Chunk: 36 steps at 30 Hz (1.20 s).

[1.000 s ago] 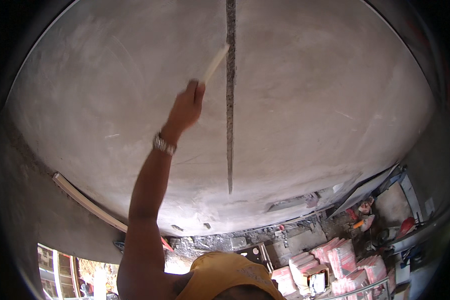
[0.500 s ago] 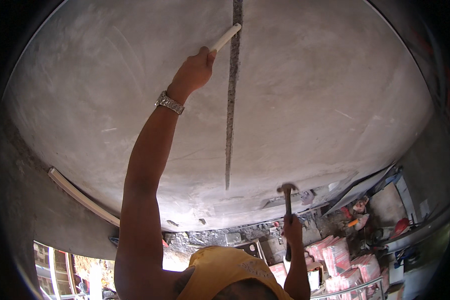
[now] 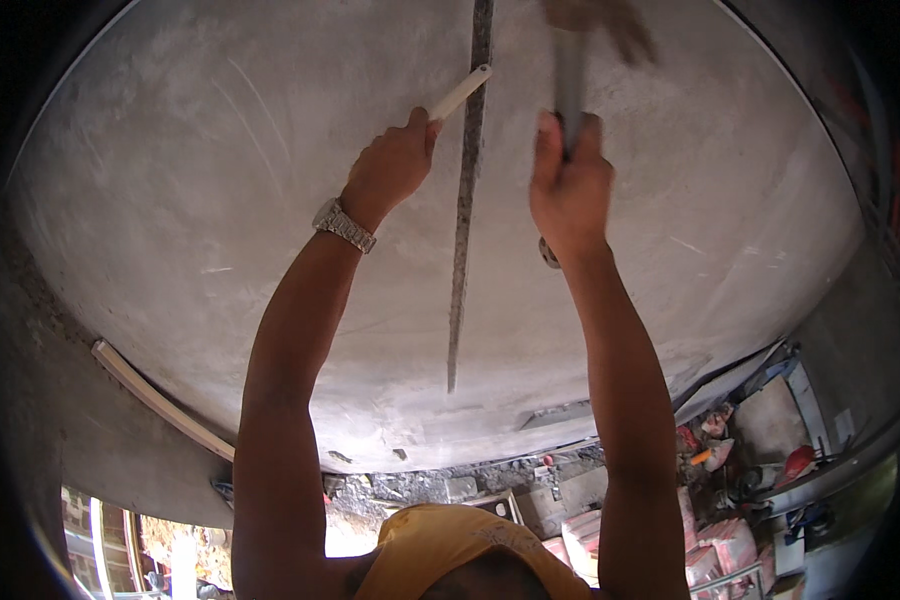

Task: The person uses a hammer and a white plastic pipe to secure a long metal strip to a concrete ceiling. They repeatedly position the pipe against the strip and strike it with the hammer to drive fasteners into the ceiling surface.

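Observation:
My left hand (image 3: 395, 165), with a metal watch on the wrist, is closed round a slim white tube-like piece (image 3: 462, 93). This piece slants up to the right, and a small hole shows at its rounded far end, which overlaps the dark rough groove (image 3: 464, 215) in the grey wall (image 3: 370, 300). Right of the groove, my right hand (image 3: 573, 195) grips a claw hammer (image 3: 570, 75) by its handle. Its head is raised near the upper edge and smeared by motion. The handle's butt shows below my hand.
Pink-and-white bags (image 3: 728, 545) are stacked at lower right, near a metal rail. A red thing (image 3: 799, 463) and clutter lie farther right. A long pale strip (image 3: 160, 397) lies along the wall's lower left edge. Rubble (image 3: 390, 480) covers the ground below.
My right hand has swung the hammer up from low on the right to beside the groove's upper part. My left hand and the white piece have shifted slightly down in the picture.

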Each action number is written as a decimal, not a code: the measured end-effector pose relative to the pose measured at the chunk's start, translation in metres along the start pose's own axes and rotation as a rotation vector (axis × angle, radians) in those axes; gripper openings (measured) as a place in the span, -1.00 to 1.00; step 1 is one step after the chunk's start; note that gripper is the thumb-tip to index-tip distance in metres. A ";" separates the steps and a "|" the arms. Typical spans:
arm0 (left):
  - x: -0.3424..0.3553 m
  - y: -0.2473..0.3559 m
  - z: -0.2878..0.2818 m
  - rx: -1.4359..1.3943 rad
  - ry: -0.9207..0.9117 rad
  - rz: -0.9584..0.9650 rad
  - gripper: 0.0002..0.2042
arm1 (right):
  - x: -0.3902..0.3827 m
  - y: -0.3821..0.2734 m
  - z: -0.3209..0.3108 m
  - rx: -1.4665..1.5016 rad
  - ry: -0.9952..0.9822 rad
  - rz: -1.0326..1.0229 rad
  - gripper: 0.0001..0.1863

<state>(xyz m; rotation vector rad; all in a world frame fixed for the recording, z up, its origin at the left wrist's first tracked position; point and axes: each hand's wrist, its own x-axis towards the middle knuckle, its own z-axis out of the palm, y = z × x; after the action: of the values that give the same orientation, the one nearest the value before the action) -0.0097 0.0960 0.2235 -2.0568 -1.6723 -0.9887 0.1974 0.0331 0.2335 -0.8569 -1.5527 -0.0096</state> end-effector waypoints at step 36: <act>0.011 -0.008 -0.002 -0.021 0.043 0.010 -0.67 | 0.005 0.010 -0.006 -0.144 -0.250 0.144 -0.59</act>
<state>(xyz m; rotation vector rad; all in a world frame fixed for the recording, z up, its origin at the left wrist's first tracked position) -0.0169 0.1048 0.2314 -2.0401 -1.6348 -1.0437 0.2085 0.0398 0.2347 -1.1166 -1.7345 0.0940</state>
